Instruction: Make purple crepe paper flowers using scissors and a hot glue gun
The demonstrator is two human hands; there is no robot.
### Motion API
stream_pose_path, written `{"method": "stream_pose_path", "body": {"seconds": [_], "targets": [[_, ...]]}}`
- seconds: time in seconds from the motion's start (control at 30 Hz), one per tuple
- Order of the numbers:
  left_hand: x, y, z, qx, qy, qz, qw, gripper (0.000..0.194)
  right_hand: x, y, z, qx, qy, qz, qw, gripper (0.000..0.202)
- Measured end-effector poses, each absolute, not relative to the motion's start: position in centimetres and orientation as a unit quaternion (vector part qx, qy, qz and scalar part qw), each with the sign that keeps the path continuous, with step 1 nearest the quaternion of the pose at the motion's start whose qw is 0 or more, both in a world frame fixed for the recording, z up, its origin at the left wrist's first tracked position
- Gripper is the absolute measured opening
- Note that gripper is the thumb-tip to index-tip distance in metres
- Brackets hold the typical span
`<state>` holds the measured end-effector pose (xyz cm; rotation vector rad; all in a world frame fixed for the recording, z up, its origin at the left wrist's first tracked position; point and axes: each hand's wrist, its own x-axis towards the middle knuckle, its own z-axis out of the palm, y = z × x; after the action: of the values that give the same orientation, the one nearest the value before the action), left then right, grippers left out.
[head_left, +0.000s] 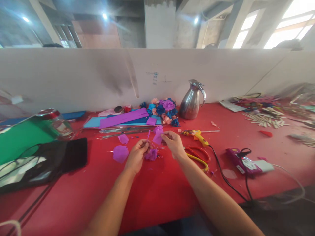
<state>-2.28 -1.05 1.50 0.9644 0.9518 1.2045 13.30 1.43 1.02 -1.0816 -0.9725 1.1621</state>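
1. The right hand (173, 144) pinches a purple paper piece (157, 138) by its right side, between the thumb and the fingertips; this piece is above the red table (157, 196), in the middle of the view
2. The left hand (137, 154) has its fingers curled inward, just beside a crumpled purple paper bunch (151, 154); whether they grip this bunch, I cannot tell
3. In my judgement, the paper is thin and creases easily, so a light pinch at the very edge is best, leaving the rest of it smooth
4. It also seems wise to steady the bunch from below, without pressing its folds flat
5. The yellow glue gun (197, 135) lies near the right hand; its tip could be hot, so I advise to give the wrist and the paper enough room from it
6. About writing: the partition (98, 75) carries small blue marks (155, 78), the jar (55, 124) has a pale label (65, 129), and the purple power strip (237, 160) shows white print, but all are too blurred for reading, and I can read no brand
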Motion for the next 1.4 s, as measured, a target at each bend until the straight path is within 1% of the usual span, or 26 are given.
{"method": "stream_pose_path", "body": {"seconds": [0.17,0.33,0.6,0.83,1.07,1.4], "targets": [[-2.3,-1.0,1.49,0.414,0.421,0.533,0.607,0.023,13.2,1.32,1.05,-0.471,-0.422,0.494,0.597,0.028],[-2.05,-1.32,1.58,0.428,0.416,0.51,0.62,0.027,13.15,1.31,1.2,-0.474,-0.42,0.488,0.6,0.026],[-1.5,-1.5,1.14,0.427,0.405,0.504,0.632,0.034,12.99,1.47,0.63,-0.476,-0.437,0.478,0.595,0.026],[-1.52,-1.6,1.28,0.43,0.409,0.5,0.63,0.031,12.83,1.35,0.41,-0.474,-0.446,0.481,0.588,0.026],[-1.57,-1.62,1.05,0.451,0.383,0.475,0.652,0.028,12.62,1.0,0.88,-0.462,-0.439,0.498,0.588,0.025],[-1.61,-1.53,1.26,0.441,0.389,0.477,0.653,0.026,12.54,0.83,1.12,-0.454,-0.439,0.504,0.589,0.026]]}}
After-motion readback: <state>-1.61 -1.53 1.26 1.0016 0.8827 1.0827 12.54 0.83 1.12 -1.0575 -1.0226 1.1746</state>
